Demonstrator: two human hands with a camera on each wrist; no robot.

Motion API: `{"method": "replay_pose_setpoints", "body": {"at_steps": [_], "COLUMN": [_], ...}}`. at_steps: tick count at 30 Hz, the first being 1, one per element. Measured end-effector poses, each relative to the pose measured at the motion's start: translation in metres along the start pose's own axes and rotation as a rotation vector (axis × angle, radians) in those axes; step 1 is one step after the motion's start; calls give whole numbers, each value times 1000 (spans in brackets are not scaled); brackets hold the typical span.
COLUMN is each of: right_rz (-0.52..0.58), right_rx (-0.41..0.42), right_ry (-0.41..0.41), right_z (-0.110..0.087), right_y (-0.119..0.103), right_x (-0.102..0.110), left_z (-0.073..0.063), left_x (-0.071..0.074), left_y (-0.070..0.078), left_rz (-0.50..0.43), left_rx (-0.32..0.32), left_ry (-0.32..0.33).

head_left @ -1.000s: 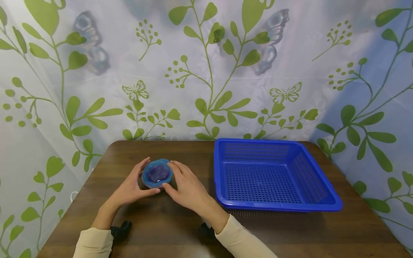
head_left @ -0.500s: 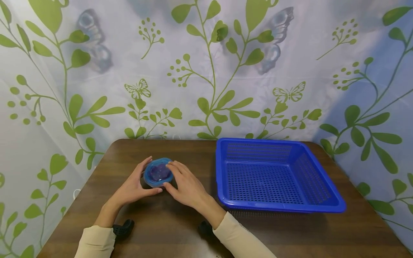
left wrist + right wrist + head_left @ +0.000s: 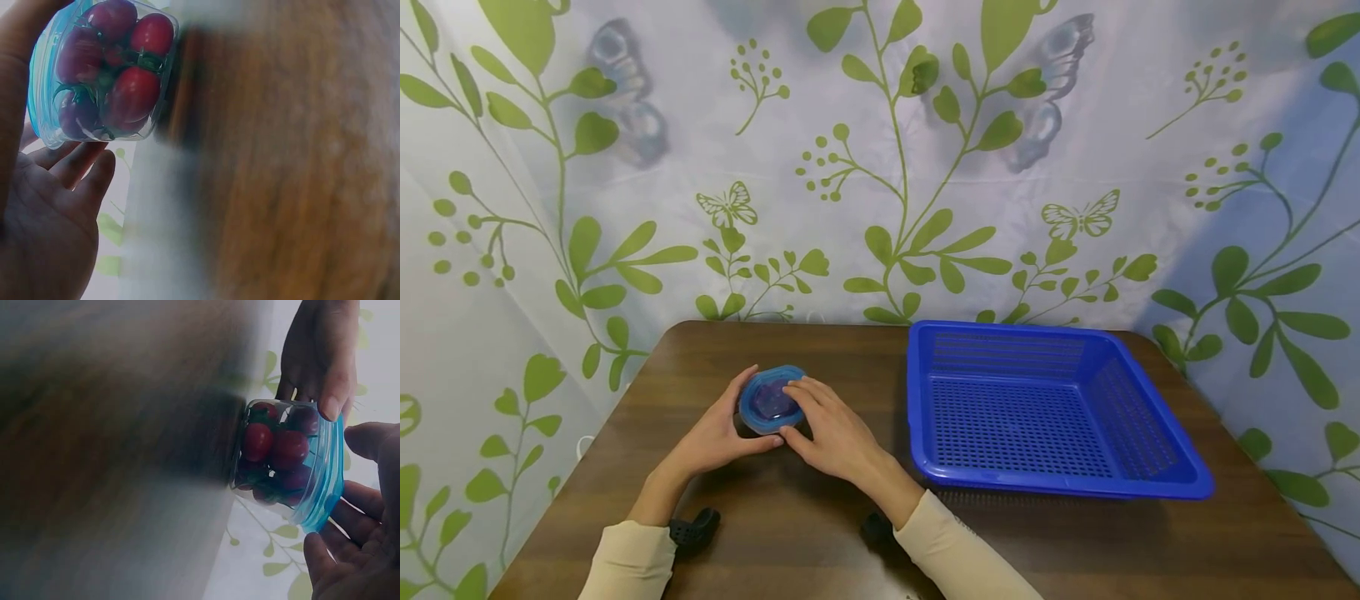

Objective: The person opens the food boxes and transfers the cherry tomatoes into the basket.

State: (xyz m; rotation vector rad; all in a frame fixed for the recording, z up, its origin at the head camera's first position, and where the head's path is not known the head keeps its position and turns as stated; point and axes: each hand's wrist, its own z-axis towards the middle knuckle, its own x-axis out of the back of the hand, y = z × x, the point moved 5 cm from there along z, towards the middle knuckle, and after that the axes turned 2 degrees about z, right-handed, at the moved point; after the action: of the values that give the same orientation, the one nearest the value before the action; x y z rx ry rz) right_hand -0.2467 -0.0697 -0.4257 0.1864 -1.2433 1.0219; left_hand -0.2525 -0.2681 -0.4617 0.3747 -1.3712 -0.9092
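Observation:
A small clear plastic container [image 3: 145, 132] with a translucent blue lid [image 3: 754, 417] is held over the table between both hands. Red cherry tomatoes [image 3: 134, 94] with green stems fill it, seen through its wall in both wrist views. The left hand [image 3: 711, 437] grips the container from the left, thumb at the near side and fingers round the far side. From the right, the right hand [image 3: 838, 429] grips the lid's edge, thumb at the front and fingertips on its top right. In the right wrist view, the lid [image 3: 334, 481] sits on the container.
A large blue perforated plastic basket [image 3: 1022, 479] stands on the right of the brown wooden table [image 3: 805, 533]. A pale cloth [image 3: 865, 167] with green leaves and butterflies hangs behind. Black wrist devices [image 3: 696, 529] show below the hands.
The container has turned and tilted slightly between the hands, so its lid shows a different outline. Both hands keep their hold. The whole head view has shifted a little.

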Motion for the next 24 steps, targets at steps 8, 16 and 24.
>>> {"method": "replay_pose_setpoints", "body": {"at_steps": [8,16,24], "right_rz": [-3,-13,-49], "right_rx": [-4,7,48], "right_ry": [-8,-27,-35], "right_z": [1,2,4], "right_y": [3,3,0], "right_x": [-3,-4,-4], "left_z": [1,0,1], "left_x": [-3,-6,-6], "left_y": [-4,-8,-12], "left_rz": [-11,-34,-5], "left_rx": [19,21,9], "left_ry": [-2,-20,-2]}}
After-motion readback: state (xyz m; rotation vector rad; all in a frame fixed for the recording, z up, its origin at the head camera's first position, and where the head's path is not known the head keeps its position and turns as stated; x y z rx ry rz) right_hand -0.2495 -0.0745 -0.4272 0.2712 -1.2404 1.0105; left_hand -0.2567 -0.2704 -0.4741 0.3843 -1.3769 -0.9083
